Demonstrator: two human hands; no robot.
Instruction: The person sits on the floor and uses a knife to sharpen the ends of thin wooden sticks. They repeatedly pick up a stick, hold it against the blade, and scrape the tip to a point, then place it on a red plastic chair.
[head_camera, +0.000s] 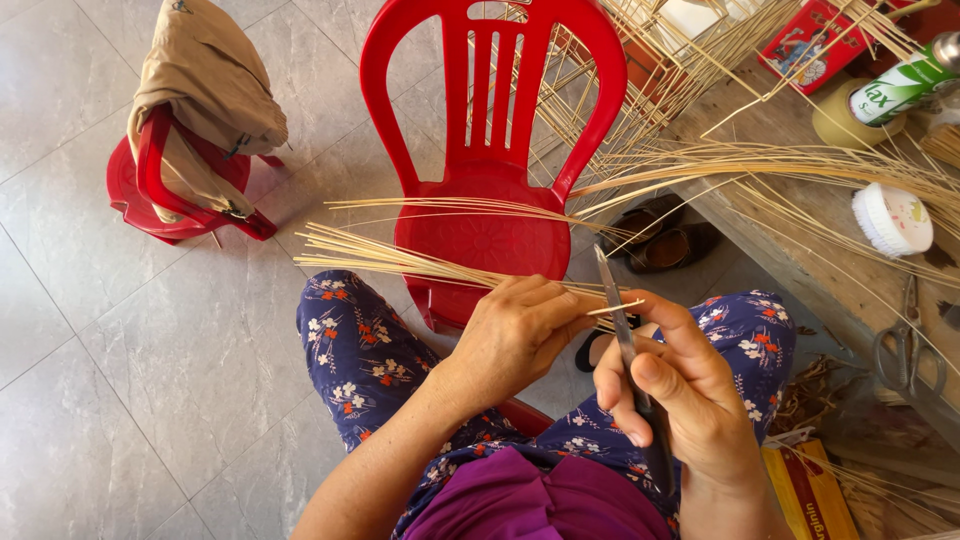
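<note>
I see the left hand (515, 335) closed around a bundle of strips (400, 258) that fan out leftward over the knee. The right hand (685, 385) grips a knife (622, 330), blade up, its thumb pinching one short strip (615, 308) against the blade. I judge the trimming is mid-course: most strips sit in the bundle (more lie on the bench (800, 270)), though I can't tell which are already shaved.
</note>
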